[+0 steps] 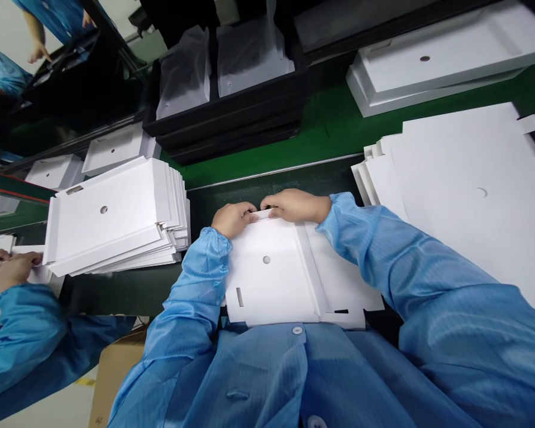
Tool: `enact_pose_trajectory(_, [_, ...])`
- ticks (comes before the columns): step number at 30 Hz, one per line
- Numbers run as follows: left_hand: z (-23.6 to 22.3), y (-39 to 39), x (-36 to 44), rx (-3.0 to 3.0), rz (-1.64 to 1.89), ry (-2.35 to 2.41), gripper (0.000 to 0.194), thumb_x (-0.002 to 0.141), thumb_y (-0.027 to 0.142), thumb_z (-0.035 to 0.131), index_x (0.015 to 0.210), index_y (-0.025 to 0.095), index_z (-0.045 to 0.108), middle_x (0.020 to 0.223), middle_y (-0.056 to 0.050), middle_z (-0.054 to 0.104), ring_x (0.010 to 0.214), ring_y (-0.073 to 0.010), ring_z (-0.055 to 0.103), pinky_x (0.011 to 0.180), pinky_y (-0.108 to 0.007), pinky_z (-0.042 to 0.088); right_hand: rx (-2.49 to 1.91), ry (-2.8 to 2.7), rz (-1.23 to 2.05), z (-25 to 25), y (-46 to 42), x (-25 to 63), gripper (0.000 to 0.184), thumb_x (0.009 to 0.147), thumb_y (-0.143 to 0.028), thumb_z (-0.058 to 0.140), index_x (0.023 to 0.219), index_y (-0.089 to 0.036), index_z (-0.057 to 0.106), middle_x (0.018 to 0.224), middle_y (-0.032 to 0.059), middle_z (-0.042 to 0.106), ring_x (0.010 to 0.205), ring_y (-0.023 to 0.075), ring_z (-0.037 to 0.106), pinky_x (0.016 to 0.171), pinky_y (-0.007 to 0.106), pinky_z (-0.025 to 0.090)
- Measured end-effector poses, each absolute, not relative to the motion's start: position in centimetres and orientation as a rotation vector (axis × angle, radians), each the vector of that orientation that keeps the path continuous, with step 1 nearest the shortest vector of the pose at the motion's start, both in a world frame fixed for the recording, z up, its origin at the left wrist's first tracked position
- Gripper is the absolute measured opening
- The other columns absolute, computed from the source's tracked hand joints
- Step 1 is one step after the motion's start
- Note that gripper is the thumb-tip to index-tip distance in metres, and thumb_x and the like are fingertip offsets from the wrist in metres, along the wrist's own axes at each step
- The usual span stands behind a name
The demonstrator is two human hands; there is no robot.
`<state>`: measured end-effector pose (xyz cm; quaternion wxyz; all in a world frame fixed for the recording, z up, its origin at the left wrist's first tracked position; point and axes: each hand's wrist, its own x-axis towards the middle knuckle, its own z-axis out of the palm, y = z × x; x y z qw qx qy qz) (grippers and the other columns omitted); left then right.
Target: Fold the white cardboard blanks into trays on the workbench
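A flat white cardboard box blank (276,279) with a small round hole and a slot lies on the dark work surface in front of me. My left hand (232,217) and my right hand (296,205) meet at its far edge. Both have their fingers closed, pinching a narrow flap of the blank (264,213) between them. Blue sleeves cover both my arms.
A stack of folded white trays (116,220) sits to the left. A pile of flat white blanks (468,190) lies to the right. Black trays with plastic bags (232,101) stand behind on the green belt (330,125). A co-worker's hands (9,267) work at far left.
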<state>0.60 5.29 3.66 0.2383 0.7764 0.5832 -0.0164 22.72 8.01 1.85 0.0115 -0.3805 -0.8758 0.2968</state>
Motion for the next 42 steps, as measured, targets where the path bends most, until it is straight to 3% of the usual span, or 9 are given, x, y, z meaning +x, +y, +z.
enact_pose_trajectory(4, [2.9, 5.3, 0.2, 2.138, 0.056, 1.668, 0.025, 0.097, 0.042, 0.054, 0.108, 0.032, 0.074, 0.097, 0.002, 0.075, 0.088, -0.0192, 0.066, 0.077, -0.030, 0.045, -1.129, -2.788, 0.756, 1.7, 7.7, 22.9, 0.032, 0.099, -0.029, 0.048, 0.126, -0.025, 0.065, 0.111, 0.0052, 0.071, 0.097, 0.0202, 0.063, 0.079, 0.029, 0.037])
enact_pose_trajectory(9, [1.8, 4.5, -0.2, 2.527, 0.049, 1.683, 0.042, 0.095, 0.051, 0.056, 0.128, 0.028, 0.068, 0.115, -0.009, 0.068, 0.108, -0.0277, 0.058, 0.092, -0.041, 0.040, -1.057, -2.874, 0.276, 0.9, 6.8, 22.7, 0.046, 0.095, -0.040, 0.060, 0.132, -0.012, 0.060, 0.115, 0.0151, 0.066, 0.108, 0.0282, 0.056, 0.089, 0.036, 0.036])
enact_pose_trajectory(12, [1.3, 4.3, -0.6, 2.652, -0.047, 1.609, 0.056, 0.094, 0.053, 0.056, 0.141, 0.022, 0.058, 0.120, -0.013, 0.065, 0.111, -0.0302, 0.055, 0.092, -0.044, 0.038, -1.051, -2.874, 0.157, 0.2, 6.6, 22.4, 0.039, 0.097, -0.035, 0.055, 0.127, -0.010, 0.062, 0.112, 0.0167, 0.066, 0.107, 0.0283, 0.056, 0.090, 0.037, 0.035])
enact_pose_trajectory(15, [1.1, 4.3, -0.8, 2.720, -0.068, 1.577, 0.052, 0.098, 0.047, 0.051, 0.143, 0.021, 0.056, 0.120, -0.014, 0.066, 0.110, -0.0300, 0.056, 0.092, -0.044, 0.037, -1.024, -2.875, 0.064, 0.0, 6.3, 22.0, 0.035, 0.101, -0.027, 0.046, 0.124, -0.008, 0.064, 0.110, 0.0176, 0.067, 0.104, 0.0277, 0.057, 0.089, 0.037, 0.035])
enact_pose_trajectory(21, [0.7, 4.1, -0.7, 2.808, 0.034, 1.456, 0.039, 0.104, 0.039, 0.040, 0.128, 0.022, 0.066, 0.104, -0.012, 0.074, 0.098, -0.0252, 0.066, 0.084, -0.041, 0.039, -0.975, -2.967, -0.001, 1.4, 6.0, 21.9, 0.032, 0.099, -0.015, 0.040, 0.111, -0.007, 0.069, 0.100, 0.0166, 0.071, 0.091, 0.0243, 0.062, 0.079, 0.036, 0.034])
enact_pose_trajectory(25, [0.5, 4.0, -0.7, 2.787, 0.088, 1.508, 0.037, 0.104, 0.039, 0.041, 0.118, 0.022, 0.070, 0.096, -0.010, 0.075, 0.091, -0.0229, 0.068, 0.081, -0.038, 0.042, -0.944, -2.937, -0.059, 1.9, 6.1, 22.4, 0.034, 0.100, -0.015, 0.038, 0.119, -0.008, 0.066, 0.100, 0.0149, 0.071, 0.091, 0.0234, 0.060, 0.077, 0.035, 0.032])
enact_pose_trajectory(31, [0.5, 4.1, -0.9, 2.782, 0.133, 1.483, 0.028, 0.100, 0.036, 0.052, 0.111, 0.022, 0.073, 0.127, -0.012, 0.067, 0.116, -0.0265, 0.060, 0.094, -0.042, 0.042, -0.888, -2.906, -0.048, 1.1, 6.3, 22.6, 0.034, 0.100, -0.013, 0.038, 0.112, -0.011, 0.070, 0.104, 0.0148, 0.069, 0.097, 0.0241, 0.054, 0.078, 0.036, 0.031])
enact_pose_trajectory(37, [0.4, 4.1, -0.5, 2.761, 0.013, 1.509, 0.032, 0.102, 0.032, 0.047, 0.118, 0.019, 0.071, 0.105, -0.012, 0.068, 0.099, -0.0257, 0.059, 0.085, -0.043, 0.040, -0.928, -2.919, -0.082, 0.4, 6.0, 21.8, 0.036, 0.100, -0.011, 0.035, 0.107, -0.007, 0.071, 0.101, 0.0169, 0.067, 0.097, 0.0255, 0.053, 0.079, 0.037, 0.032])
enact_pose_trajectory(42, [0.4, 4.0, -0.3, 2.811, 0.009, 1.481, 0.033, 0.102, 0.030, 0.044, 0.108, 0.018, 0.074, 0.096, -0.012, 0.066, 0.094, -0.0250, 0.058, 0.082, -0.042, 0.038, -0.891, -2.967, -0.132, 0.5, 5.9, 21.5, 0.035, 0.099, -0.010, 0.037, 0.105, -0.005, 0.070, 0.100, 0.0173, 0.067, 0.095, 0.0263, 0.055, 0.078, 0.037, 0.034])
